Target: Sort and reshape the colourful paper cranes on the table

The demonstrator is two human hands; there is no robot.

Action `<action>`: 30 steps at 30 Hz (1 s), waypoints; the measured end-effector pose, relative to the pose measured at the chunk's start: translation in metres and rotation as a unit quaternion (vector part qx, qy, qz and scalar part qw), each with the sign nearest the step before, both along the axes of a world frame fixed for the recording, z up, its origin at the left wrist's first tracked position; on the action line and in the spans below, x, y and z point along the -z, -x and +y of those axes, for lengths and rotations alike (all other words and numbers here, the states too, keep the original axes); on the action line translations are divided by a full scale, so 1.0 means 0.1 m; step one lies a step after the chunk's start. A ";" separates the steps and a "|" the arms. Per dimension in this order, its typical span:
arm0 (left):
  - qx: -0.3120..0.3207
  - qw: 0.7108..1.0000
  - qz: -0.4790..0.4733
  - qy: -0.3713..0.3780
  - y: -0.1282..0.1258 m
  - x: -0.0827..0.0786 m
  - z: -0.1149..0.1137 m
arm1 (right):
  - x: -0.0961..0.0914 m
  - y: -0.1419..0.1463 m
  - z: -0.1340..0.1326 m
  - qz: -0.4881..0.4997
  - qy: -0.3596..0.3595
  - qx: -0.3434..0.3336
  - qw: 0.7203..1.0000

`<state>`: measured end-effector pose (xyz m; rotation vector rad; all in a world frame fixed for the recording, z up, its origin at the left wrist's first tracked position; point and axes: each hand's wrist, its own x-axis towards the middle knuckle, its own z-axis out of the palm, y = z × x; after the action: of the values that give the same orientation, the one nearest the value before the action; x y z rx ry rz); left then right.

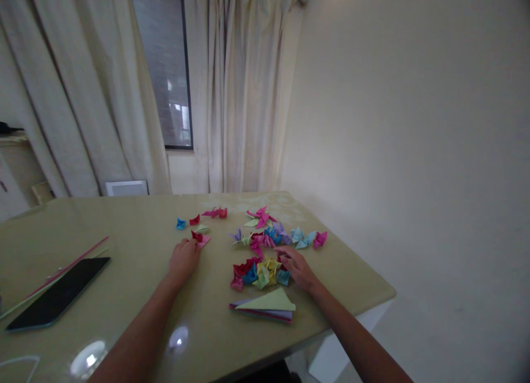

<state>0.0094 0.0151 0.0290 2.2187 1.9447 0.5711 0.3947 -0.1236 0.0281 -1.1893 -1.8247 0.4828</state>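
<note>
My left hand (184, 260) is closed, its fingertips on a pink and red folded paper piece (202, 240). Just beyond it lie a pale green folded piece (201, 228), a small red one (194, 220) and a blue one (181, 224). My right hand (298, 266) rests at the right side of a pile of colourful origami pieces (267, 271), fingers stretched out and slightly apart; its fingertips partly cover some of them. Nearer to me is a stack of flat folded paper triangles (267, 304), pale green on top.
Farther back are a row of origami pieces (273, 235), a pink one on green (260, 216) and pink-red ones (215, 212). A black tablet (60, 294) and thin pink and green strips (68, 271) lie left. The table's right edge (356, 261) borders the wall.
</note>
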 end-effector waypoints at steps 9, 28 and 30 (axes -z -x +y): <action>0.020 0.990 -0.084 0.114 0.20 -0.05 0.01 | -0.01 0.01 0.00 -0.006 -0.007 -0.007 1.000; 0.184 0.886 -0.426 -0.021 -0.29 -0.13 -0.17 | -0.02 0.02 -0.01 0.007 -0.010 -0.006 1.000; 0.178 0.890 -0.420 -0.028 -0.39 -0.17 -0.23 | -0.04 0.02 -0.02 0.008 -0.012 -0.004 1.000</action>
<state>0.0486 -0.0083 0.0457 1.7989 1.0628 1.2561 0.3923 -0.1256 0.0316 -1.1597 -1.8183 0.4731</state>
